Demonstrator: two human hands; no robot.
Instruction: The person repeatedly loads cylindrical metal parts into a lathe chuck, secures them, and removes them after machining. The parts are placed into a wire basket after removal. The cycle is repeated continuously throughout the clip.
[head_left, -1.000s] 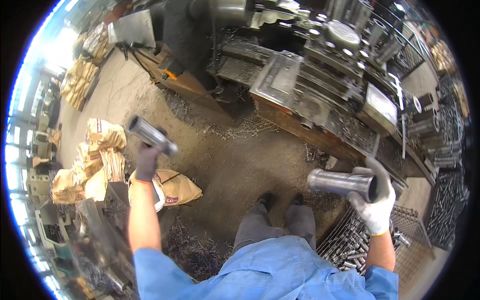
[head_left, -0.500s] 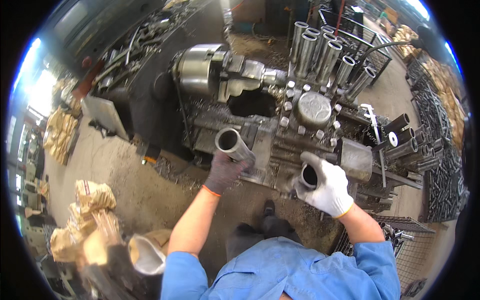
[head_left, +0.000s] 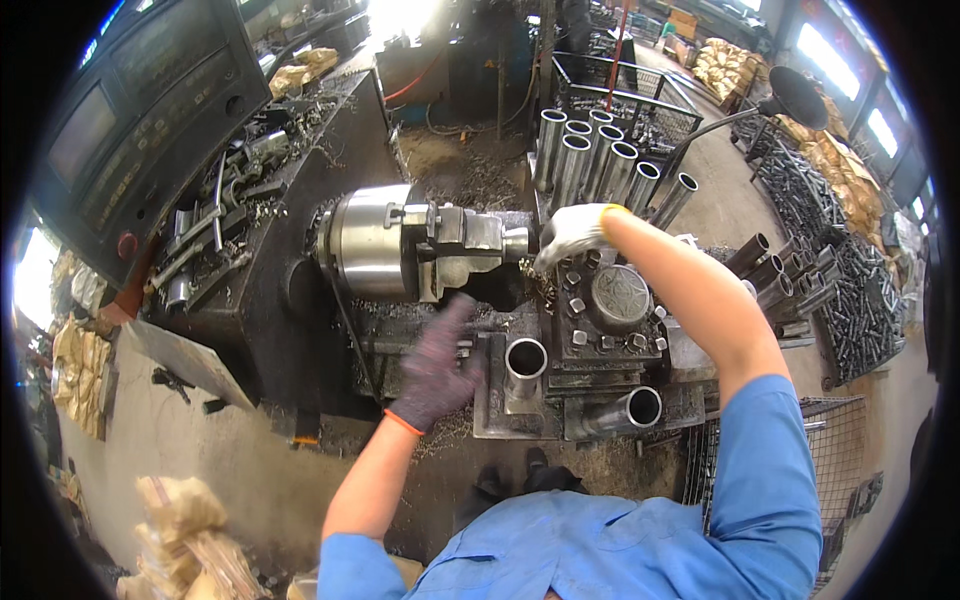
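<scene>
My left hand point(head_left: 440, 370), in a dark glove with an orange cuff, is over the lathe bed with its fingers stretched out, slightly blurred. Just right of it, a metal tube point(head_left: 524, 372) stands upright on a flat plate. A second metal tube point(head_left: 625, 410) lies tilted at the machine's near edge. My right hand point(head_left: 576, 234), in a white glove, reaches across to the tool post point(head_left: 618, 300). Its fingers are curled beside the short bright metal end point(head_left: 515, 242) by the chuck point(head_left: 375, 245); what they grip is hidden.
Several bright tubes point(head_left: 600, 160) stand behind the tool post, and darker tubes point(head_left: 775, 275) lean at the right. A control panel point(head_left: 140, 120) rises at the far left. A bent lamp arm point(head_left: 720, 125) arches over the back right. A wire basket point(head_left: 840, 440) is at the lower right.
Both hands have let go of the tubes they held, which now rest on the machine. My right hand has moved up and left to the tool post; my left hand has moved slightly left.
</scene>
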